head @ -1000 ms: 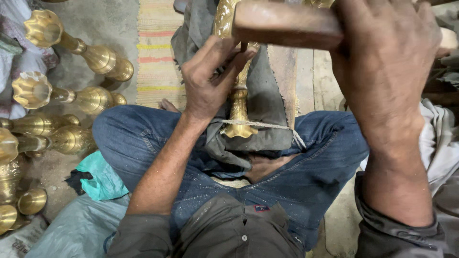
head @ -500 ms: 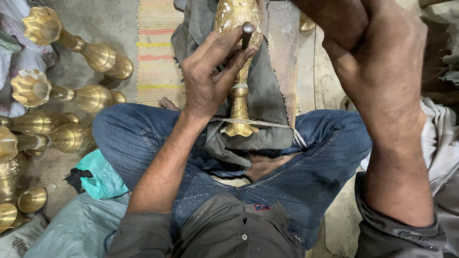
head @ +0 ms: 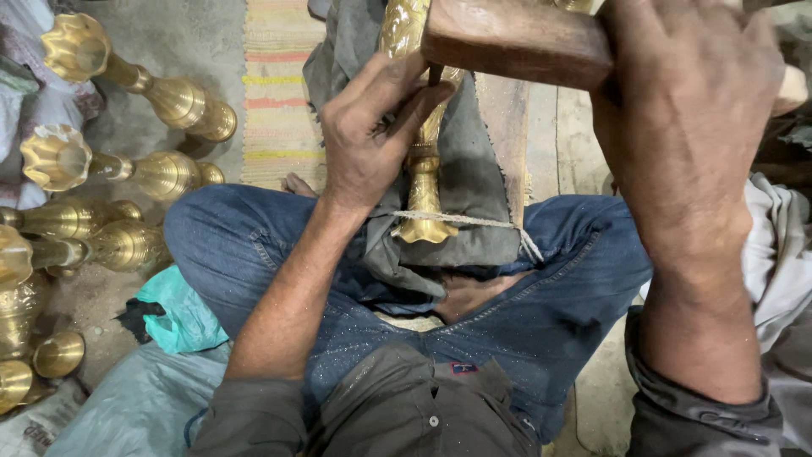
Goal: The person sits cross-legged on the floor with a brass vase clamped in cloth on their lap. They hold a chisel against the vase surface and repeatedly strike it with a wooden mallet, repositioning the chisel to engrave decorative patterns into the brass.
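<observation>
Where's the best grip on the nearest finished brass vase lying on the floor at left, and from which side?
Probably the narrow neck of the brass vase, between its fluted mouth and round body. It lies on its side, so come from above with fingers straddling the neck; the flare and bulge either side should stop it sliding. Neighbouring vases crowd the sides.

brass stem [head: 420, 182] on lap cloth [head: 474, 169] | mallet [head: 516, 41] above | vases [head: 127, 169] left

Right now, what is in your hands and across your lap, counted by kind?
Brass piece: 1
Wooden mallet, in right hand: 1
Thin punch, in left hand: 1
Grey cloth: 1
Cord: 1
Total: 5
</observation>
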Demonstrator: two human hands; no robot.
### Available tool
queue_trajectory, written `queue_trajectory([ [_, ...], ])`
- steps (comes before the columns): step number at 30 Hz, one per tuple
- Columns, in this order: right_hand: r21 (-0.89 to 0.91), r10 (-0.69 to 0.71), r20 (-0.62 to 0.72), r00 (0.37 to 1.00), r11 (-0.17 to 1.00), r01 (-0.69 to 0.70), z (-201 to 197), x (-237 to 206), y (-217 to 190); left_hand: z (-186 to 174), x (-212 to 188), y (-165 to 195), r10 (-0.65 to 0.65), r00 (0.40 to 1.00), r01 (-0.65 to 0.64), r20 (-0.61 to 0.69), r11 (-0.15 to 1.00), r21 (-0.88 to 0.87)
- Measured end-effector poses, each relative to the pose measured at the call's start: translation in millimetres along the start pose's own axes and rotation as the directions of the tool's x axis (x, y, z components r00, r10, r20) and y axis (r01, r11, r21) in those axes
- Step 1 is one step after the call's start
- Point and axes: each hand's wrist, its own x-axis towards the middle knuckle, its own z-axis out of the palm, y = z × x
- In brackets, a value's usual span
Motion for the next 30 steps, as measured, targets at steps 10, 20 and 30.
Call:
queue_trajectory([
  [10, 0.135, 0.002, -0.101, 0.995, 0.991, 0.012, 4, -1, 6, 4, -3, -5, 0.013, 0.999, -0.013, -0.031, 1.0, 0.009],
  [20, 0.113, 0.064, 0.046, 0.997, 0.991, -0.068, 2, -6, 6, 7, -5, -7, 0.008, 0.996, -0.01, -0.091, 1.0, -0.017],
  [30, -0.129, -0.059, 0.016, 0.998, 0.99, 0.06, -11, 2, -1, 10, -9, -16, 0.087, 0.995, -0.08, -0.037, 0.984, 0.161],
])
